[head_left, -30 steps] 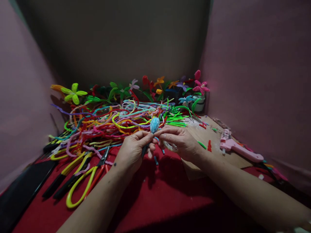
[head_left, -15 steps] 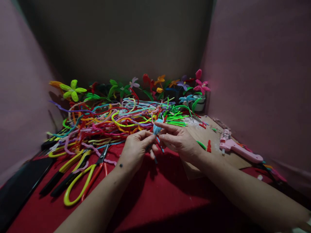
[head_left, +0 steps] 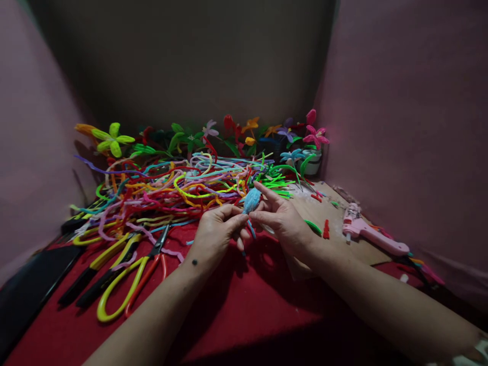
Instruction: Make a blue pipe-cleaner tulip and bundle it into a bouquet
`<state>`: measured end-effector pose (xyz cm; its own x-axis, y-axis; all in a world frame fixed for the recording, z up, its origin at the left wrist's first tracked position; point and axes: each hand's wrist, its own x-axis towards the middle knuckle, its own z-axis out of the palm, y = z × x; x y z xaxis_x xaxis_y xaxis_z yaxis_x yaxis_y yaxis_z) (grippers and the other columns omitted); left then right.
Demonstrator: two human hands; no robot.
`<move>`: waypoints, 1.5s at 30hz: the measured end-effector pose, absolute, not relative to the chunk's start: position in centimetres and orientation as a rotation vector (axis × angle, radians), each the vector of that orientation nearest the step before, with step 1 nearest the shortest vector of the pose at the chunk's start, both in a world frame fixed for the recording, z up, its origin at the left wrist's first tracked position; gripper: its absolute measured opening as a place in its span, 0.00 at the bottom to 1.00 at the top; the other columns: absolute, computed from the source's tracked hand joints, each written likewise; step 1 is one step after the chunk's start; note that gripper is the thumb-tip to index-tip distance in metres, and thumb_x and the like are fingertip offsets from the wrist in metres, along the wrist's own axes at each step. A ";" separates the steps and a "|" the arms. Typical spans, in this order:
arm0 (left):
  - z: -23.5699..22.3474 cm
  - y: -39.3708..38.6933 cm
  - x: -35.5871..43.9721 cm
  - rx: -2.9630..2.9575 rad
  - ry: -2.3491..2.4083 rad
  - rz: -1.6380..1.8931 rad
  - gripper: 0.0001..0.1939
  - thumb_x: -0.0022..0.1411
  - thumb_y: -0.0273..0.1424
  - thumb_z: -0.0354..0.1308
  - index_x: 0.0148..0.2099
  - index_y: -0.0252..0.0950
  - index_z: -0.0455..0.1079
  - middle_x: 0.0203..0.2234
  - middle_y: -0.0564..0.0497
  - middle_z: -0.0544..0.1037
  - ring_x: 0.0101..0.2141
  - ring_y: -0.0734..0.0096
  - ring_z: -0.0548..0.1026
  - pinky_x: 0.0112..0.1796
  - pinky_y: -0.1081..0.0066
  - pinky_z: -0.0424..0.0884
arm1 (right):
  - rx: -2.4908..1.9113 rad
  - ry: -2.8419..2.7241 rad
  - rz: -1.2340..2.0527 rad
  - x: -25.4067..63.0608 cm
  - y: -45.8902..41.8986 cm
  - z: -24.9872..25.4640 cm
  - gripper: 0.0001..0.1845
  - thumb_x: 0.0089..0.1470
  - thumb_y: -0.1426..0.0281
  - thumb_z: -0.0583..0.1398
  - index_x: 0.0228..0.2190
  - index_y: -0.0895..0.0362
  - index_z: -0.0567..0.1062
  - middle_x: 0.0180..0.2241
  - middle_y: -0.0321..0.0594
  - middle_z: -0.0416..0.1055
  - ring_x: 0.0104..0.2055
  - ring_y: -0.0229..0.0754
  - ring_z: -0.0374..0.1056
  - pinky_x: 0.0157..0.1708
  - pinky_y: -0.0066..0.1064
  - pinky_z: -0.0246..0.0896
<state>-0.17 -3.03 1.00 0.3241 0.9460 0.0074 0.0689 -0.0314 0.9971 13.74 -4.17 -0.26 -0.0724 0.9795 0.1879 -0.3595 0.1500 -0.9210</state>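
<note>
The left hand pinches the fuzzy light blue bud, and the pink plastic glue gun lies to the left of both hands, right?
Not quite: the pink plastic glue gun lies on the right, past the right hand, as the head view shows. The left hand does pinch the fuzzy light blue bud.

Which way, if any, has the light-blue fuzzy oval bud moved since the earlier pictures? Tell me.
Yes: the light-blue fuzzy oval bud has shifted slightly right, closer to the pink plastic glue gun.

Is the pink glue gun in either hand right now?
No, the glue gun lies on the cardboard, apart from both hands.
</note>
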 end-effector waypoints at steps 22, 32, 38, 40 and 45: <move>0.5 -2.9 -0.5 1.345 0.820 0.925 0.10 0.53 0.33 0.58 0.28 0.30 0.68 0.14 0.52 0.72 0.12 0.77 0.68 0.16 0.77 0.64 | -0.716 -1.068 1.298 13.1 -4.1 -0.8 0.28 0.39 0.73 0.65 0.44 0.56 0.63 0.28 0.31 0.68 0.25 0.32 0.62 0.28 0.27 0.56; 0.5 -2.9 -0.9 1.219 0.833 0.908 0.11 0.54 0.33 0.56 0.24 0.32 0.65 0.09 0.58 0.62 0.10 0.85 0.55 0.12 0.82 0.48 | -0.687 -1.230 1.222 13.2 -3.8 -1.0 0.14 0.40 0.72 0.64 0.33 0.56 0.70 0.29 0.33 0.69 0.30 0.33 0.64 0.34 0.28 0.59; 0.6 -3.0 -1.1 1.142 0.702 0.895 0.09 0.51 0.32 0.58 0.24 0.32 0.64 0.15 0.57 0.66 0.12 0.87 0.58 0.15 0.82 0.49 | -0.623 -1.262 1.365 13.7 -4.0 -1.2 0.12 0.39 0.71 0.65 0.32 0.58 0.76 0.30 0.36 0.71 0.31 0.35 0.65 0.37 0.33 0.59; 0.7 -3.1 -1.2 1.171 0.709 0.886 0.10 0.52 0.32 0.58 0.24 0.31 0.65 0.14 0.56 0.66 0.12 0.87 0.57 0.15 0.82 0.49 | -0.640 -1.226 1.409 13.6 -4.2 -1.2 0.11 0.39 0.72 0.65 0.31 0.58 0.76 0.29 0.36 0.71 0.30 0.36 0.65 0.37 0.34 0.59; 0.8 -3.0 -1.4 1.240 0.710 0.851 0.10 0.54 0.34 0.57 0.26 0.32 0.67 0.14 0.56 0.66 0.12 0.87 0.56 0.15 0.80 0.47 | -0.620 -1.107 1.545 13.4 -4.5 -0.9 0.10 0.37 0.73 0.65 0.29 0.57 0.77 0.24 0.35 0.70 0.27 0.37 0.64 0.32 0.33 0.57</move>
